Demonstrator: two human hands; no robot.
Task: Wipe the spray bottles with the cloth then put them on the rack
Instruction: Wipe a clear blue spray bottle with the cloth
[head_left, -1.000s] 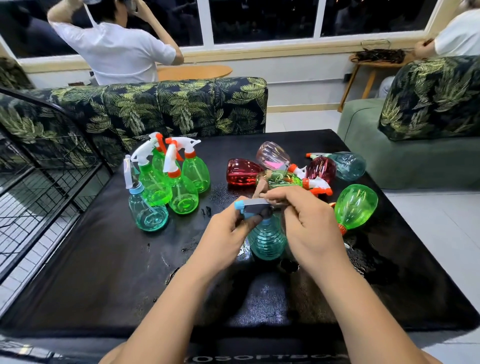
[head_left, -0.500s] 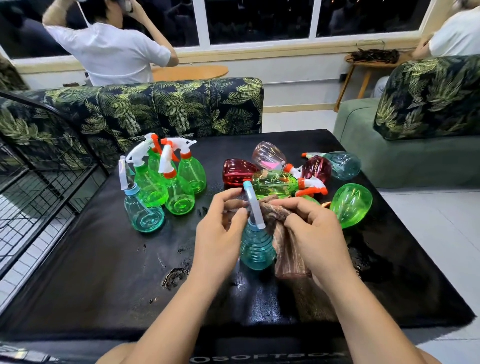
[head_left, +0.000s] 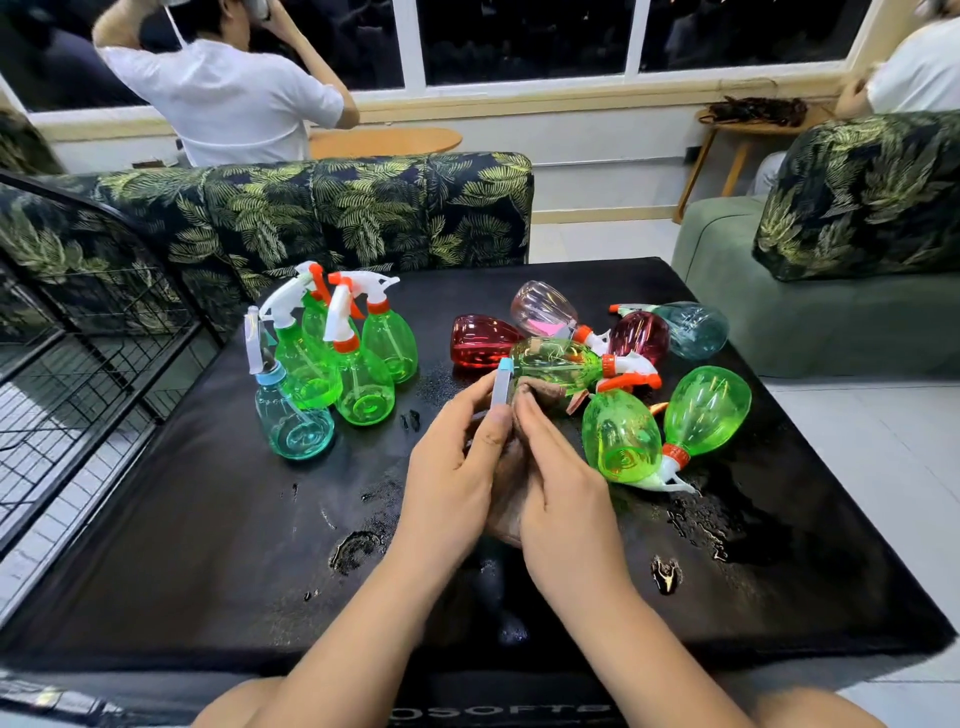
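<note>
My left hand (head_left: 457, 467) grips a teal spray bottle by its neck, thumb against the blue-grey sprayer head (head_left: 503, 387) that sticks up between my hands. My right hand (head_left: 566, 493) holds the brown cloth (head_left: 506, 501) wrapped round the bottle's body, which is hidden. Standing upright at the left are a teal bottle (head_left: 293, 421) and several green bottles (head_left: 363, 384). On the right lies a pile of bottles: red (head_left: 480, 340), pink (head_left: 543, 309), dark red (head_left: 639, 335), teal (head_left: 693, 327) and green ones (head_left: 621, 441). The black wire rack (head_left: 78, 364) stands left of the table.
The black table (head_left: 208, 545) has wet patches near my hands and at the right. A leaf-print sofa (head_left: 363, 208) stands behind it and a green sofa (head_left: 779, 322) to the right. A person in white sits beyond the sofa.
The cloth has come up round the bottle's body, which was visible half a second ago. My hands have closed in around it and the sprayer head now points away from me.
</note>
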